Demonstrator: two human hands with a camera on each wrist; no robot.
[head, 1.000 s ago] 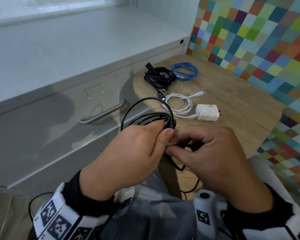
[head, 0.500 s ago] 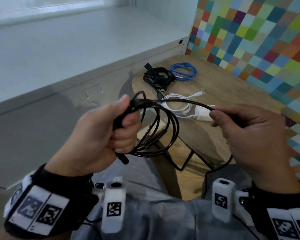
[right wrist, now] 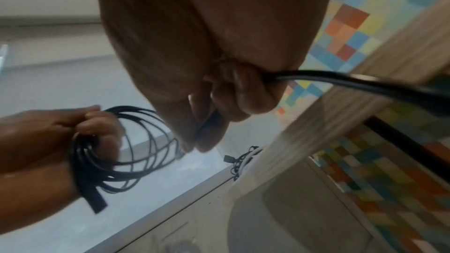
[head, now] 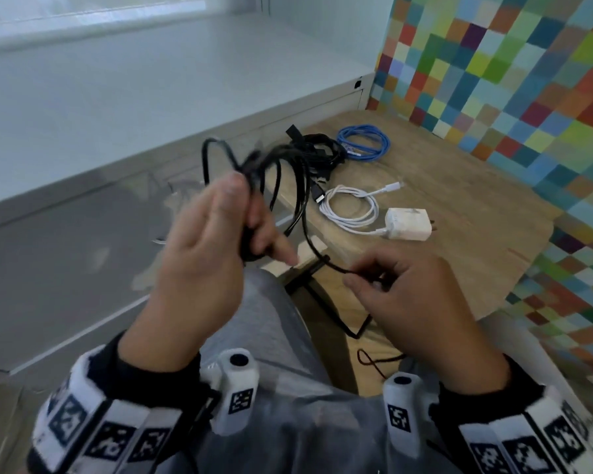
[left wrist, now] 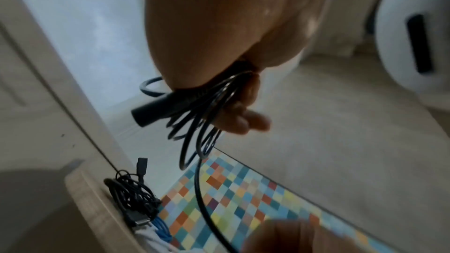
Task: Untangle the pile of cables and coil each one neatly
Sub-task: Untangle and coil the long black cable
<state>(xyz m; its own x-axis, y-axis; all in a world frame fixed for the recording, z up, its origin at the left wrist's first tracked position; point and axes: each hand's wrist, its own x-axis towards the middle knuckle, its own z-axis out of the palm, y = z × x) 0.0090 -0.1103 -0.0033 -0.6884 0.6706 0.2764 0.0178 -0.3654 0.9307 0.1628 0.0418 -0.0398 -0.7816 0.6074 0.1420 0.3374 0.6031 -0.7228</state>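
coiling is about halfway done on this one, by the look of it. the left hand (head: 206,254) sits in the centre-left of the head view, fingers curled round a bundle of loops of the black cable (head: 288,186), and the left wrist view shows those loops hanging under the fist with a black plug (left wrist: 148,111) poking out to the side. the right hand (head: 418,302) is lower and to the right, pinching the free run of the same cable between thumb and fingers, so neither hand is open. the bit that matters: the loose strand runs down and to the right from the bundle to the right hand's pinch, then drops on below the hand toward the bottom of the frame, so there's slack left to wind, how much i can't tell. my guess is the next wrap means carrying that strand up and left to the bundle, and the right hand is the one placed to do it while the left just holds. further up the frame on the wooden table (head: 476,206) there's a bunched black cable pile (head: 319,148), a blue cable (head: 363,142) coiled just to its right, and a white cable (head: 350,206) coiled next to its white charger (head: 408,224), all well apart from both hands.
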